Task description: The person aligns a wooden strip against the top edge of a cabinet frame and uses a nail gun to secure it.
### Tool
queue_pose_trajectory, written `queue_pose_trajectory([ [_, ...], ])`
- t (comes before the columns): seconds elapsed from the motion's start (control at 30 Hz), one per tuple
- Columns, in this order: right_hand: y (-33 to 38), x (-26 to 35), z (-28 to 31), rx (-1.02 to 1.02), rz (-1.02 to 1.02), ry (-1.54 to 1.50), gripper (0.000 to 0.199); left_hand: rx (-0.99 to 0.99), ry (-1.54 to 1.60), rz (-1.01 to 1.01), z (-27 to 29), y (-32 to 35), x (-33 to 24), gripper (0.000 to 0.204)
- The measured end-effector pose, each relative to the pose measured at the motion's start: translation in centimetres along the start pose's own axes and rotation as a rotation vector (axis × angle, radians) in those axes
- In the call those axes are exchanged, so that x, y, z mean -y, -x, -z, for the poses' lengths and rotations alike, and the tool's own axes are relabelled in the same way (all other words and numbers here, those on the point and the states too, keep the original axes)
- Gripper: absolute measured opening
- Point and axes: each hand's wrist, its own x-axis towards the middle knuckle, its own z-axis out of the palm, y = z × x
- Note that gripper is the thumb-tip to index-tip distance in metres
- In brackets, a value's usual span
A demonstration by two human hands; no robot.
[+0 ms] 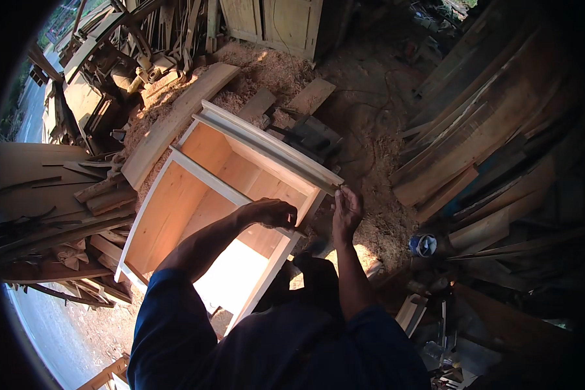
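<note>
Harsh sun patches, deep shadows, fisheye vignette

Both forearms rise from the lower edge, sleeves dark blue to the elbows. The left hand [271, 212] is curled palm-down, fingers bent into a loose grip, wrist flexed. The right hand [346, 209] stands upright just beside it, fingers pinched together at the top, forearm nearly vertical.
</note>
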Motion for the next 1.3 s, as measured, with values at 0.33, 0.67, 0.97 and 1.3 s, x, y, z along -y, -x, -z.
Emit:
queue_pose_trajectory([
  [0.33,-18.7,-16.3,-0.6,0.444,0.258,0.619,0.023,0.053,-0.068,0.077,0.1,0.3,-0.9,0.043],
  [0.67,-18.5,-25.1,-15.4,1.178,0.373,0.888,0.044,0.136,0.058,0.232,-0.2,1.2,-1.7,0.030],
  [0.97,-20.6,-30.1,-16.4,1.150,0.280,0.944,0.045,0.213,-0.021,0.206,1.3,-1.2,-2.8,0.033],
  [1.3,-22.2,-16.1,-8.2,0.828,0.165,0.344,0.081,0.213,-0.081,0.135,0.8,0.0,-2.3,0.040],
])
